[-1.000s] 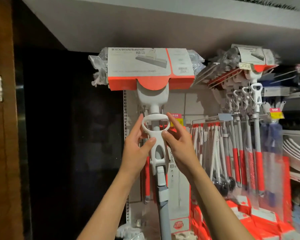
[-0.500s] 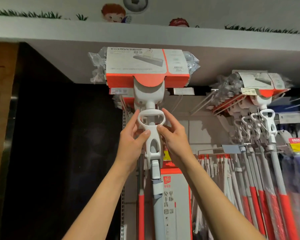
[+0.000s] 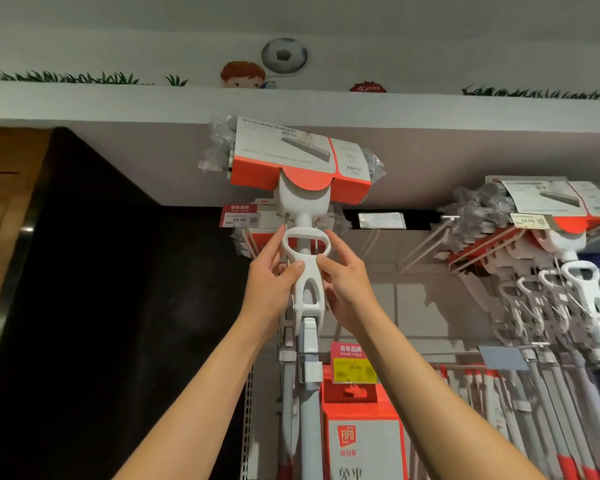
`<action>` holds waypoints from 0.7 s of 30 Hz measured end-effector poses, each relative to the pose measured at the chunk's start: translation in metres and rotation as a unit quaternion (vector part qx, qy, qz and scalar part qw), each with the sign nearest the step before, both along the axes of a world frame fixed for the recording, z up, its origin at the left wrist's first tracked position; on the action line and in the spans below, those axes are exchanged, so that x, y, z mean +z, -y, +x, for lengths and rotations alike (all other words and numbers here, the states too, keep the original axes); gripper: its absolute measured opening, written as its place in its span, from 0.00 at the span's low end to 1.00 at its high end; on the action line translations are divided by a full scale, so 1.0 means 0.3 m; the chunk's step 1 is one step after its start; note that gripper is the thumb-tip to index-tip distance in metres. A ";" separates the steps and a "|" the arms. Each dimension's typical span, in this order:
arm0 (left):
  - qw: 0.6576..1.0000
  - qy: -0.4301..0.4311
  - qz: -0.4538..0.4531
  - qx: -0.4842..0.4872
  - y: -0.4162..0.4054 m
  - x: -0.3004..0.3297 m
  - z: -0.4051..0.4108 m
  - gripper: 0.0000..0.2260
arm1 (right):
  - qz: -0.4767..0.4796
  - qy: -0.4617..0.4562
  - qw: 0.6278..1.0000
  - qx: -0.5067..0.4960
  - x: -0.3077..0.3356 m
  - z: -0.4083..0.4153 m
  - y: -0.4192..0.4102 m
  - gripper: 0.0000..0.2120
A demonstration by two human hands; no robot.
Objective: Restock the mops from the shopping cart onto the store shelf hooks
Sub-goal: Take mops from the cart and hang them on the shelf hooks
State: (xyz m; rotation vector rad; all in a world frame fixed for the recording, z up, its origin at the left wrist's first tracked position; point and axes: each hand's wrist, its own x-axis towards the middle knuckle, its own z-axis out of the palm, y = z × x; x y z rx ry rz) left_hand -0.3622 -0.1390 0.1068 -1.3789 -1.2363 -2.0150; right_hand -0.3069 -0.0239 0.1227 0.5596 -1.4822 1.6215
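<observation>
Item: mop [image 3: 305, 289], white plastic, held head-up against the store shelf; its long axis runs near vertical, the grey pole dropping out of the bottom of the view, the head at top wrapped in an orange-and-grey card sleeve [image 3: 300, 161] and tilted slightly down to the right. Position: centre of view, in front of the left-hand hooks [image 3: 253, 242], where orange packs already hang behind it; whether it is caught on a hook yet cannot be told, since the neck and both hands cover that spot. Left hand [image 3: 269, 289]: fingers curled about the left side of the white loop handle, thumb laid across the front of the neck just below the loop, gripping. Right hand [image 3: 347, 289]: fingers reaching up along the loop's right side, thumb pinching the neck from the right, also gripping. Both hands sit at equal height, one either side of the loop, neither plainly nearer the hooks. Key relation: the hooks lie behind and slightly above the fingers, so, by judgement, the coming move is a push away from the person with the pole kept upright. Adjoining stock: a row of like mops [image 3: 568, 306] hung at right; price tag [image 3: 239, 216] reading 49.90 at upper left; orange boxed goods [image 3: 362, 441] below.
</observation>
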 end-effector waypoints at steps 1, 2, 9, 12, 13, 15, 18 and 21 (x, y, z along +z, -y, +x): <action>1.000 -0.001 0.001 0.001 -0.003 0.012 -0.028 0.30 | -0.001 0.000 1.000 0.005 0.011 -0.028 0.001 0.24; 1.000 0.000 0.002 0.001 -0.006 0.024 -0.053 0.30 | -0.004 0.000 1.000 0.008 0.020 -0.051 0.001 0.23; 1.000 -0.010 -0.006 0.010 -0.042 0.093 -0.234 0.30 | -0.025 0.005 1.000 0.005 0.083 -0.223 -0.029 0.22; 1.000 -0.013 -0.013 0.010 -0.060 0.113 -0.300 0.31 | -0.031 0.007 0.999 0.009 0.098 -0.283 -0.044 0.22; 1.000 -0.010 -0.016 0.012 -0.067 0.119 -0.323 0.31 | -0.033 0.008 0.999 0.011 0.103 -0.297 -0.047 0.22; 1.000 -0.006 -0.023 0.015 -0.081 0.131 -0.370 0.31 | -0.038 0.011 0.999 0.013 0.110 -0.330 -0.055 0.22; 0.999 -0.003 -0.034 0.015 -0.102 0.143 -0.424 0.32 | -0.043 0.014 0.999 0.004 0.119 -0.379 -0.070 0.24; 0.999 -0.004 -0.042 0.009 -0.131 0.153 -0.467 0.32 | -0.045 0.013 0.999 -0.012 0.125 -0.413 -0.087 0.23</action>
